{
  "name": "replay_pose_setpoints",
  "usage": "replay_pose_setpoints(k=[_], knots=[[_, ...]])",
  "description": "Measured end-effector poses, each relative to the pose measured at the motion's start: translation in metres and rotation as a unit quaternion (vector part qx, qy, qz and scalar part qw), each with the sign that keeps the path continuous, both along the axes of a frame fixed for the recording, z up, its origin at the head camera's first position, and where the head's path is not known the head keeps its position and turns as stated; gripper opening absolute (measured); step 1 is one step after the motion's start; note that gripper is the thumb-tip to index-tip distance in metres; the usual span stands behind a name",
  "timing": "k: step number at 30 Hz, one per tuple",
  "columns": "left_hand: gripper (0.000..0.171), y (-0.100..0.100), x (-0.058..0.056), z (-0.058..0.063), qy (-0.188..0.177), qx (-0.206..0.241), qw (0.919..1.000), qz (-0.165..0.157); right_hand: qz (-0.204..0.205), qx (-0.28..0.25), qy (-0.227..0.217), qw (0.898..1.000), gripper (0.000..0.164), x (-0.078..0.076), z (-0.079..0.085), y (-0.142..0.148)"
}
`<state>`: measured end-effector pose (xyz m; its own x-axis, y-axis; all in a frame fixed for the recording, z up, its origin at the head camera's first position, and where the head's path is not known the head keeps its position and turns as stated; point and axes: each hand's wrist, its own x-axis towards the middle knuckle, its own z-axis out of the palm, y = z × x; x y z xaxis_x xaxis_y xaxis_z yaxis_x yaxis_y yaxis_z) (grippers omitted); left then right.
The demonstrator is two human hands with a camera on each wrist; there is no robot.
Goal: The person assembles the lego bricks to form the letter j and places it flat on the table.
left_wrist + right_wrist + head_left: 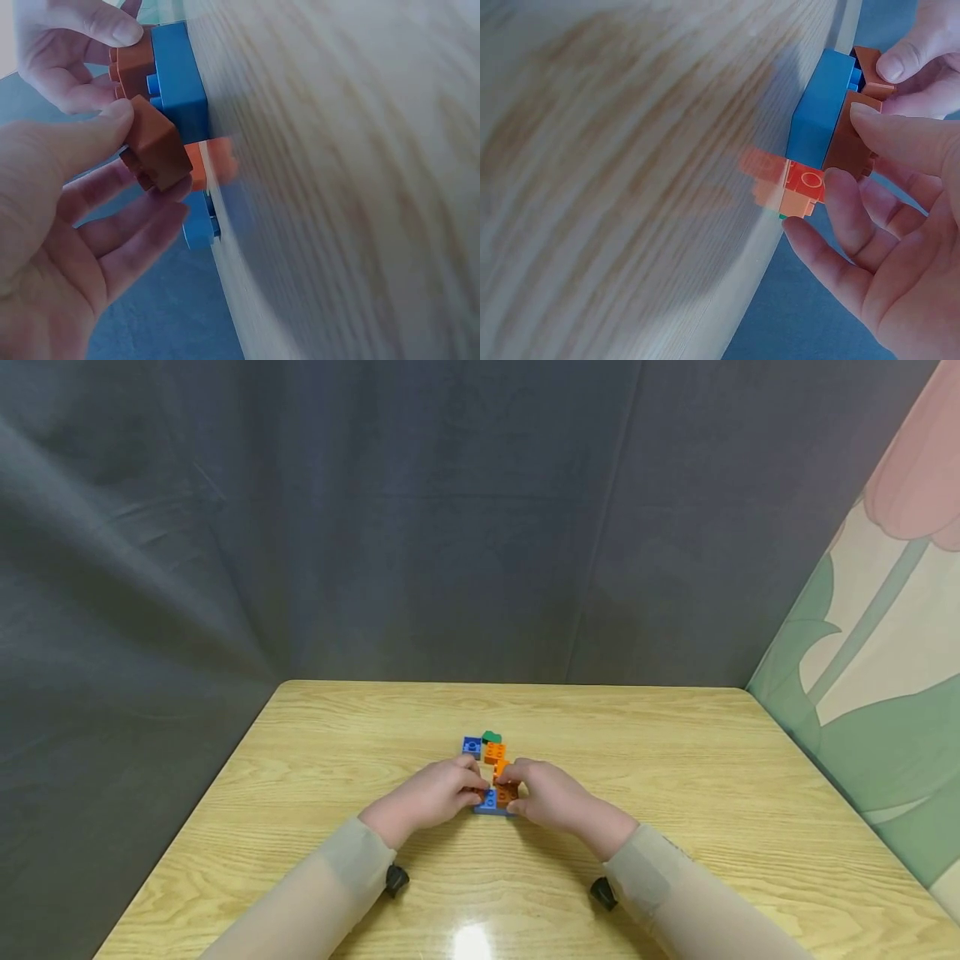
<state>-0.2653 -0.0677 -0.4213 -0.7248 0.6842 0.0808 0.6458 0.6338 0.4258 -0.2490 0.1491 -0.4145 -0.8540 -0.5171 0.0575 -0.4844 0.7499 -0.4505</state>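
Note:
My left hand (438,792) pinches a brown toy building brick (159,146) between thumb and fingers. That brick is tilted at the left end of a larger blue brick (181,82), whose studs show beside it. A second brown brick (850,133) sits on the right part of the blue brick. My right hand (551,795) holds this second brick, with the thumb on its near side and fingers around it. The blue brick rests on the table. Whether the left brown brick touches its studs, I cannot tell.
Just beyond the hands lie orange bricks (495,752), a small blue brick (472,745) with its hollow side up, and a green piece (491,737). The wooden table (675,760) reaches back to a dark curtain (450,527). A flower-patterned panel (885,652) stands at right.

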Motion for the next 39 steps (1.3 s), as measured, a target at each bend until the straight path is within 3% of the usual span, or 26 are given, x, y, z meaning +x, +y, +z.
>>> replay_pose_setpoints(k=[8,19,39], knots=[[0.025,0.0014,-0.0006,0.0003,0.007,0.012,0.9997,0.019,0.004,-0.013,-0.001,1.000,0.030,-0.0005,0.0000,0.0017],[0.022,0.0047,0.0001,0.0017,0.034,0.008,0.9994,-0.007,0.006,-0.018,-0.002,1.000,0.028,-0.0010,-0.0015,0.0028],[0.025,0.0048,-0.0005,-0.0016,0.009,0.006,0.9999,0.011,0.005,-0.020,0.004,1.000,0.030,-0.0011,-0.0045,0.0023]])
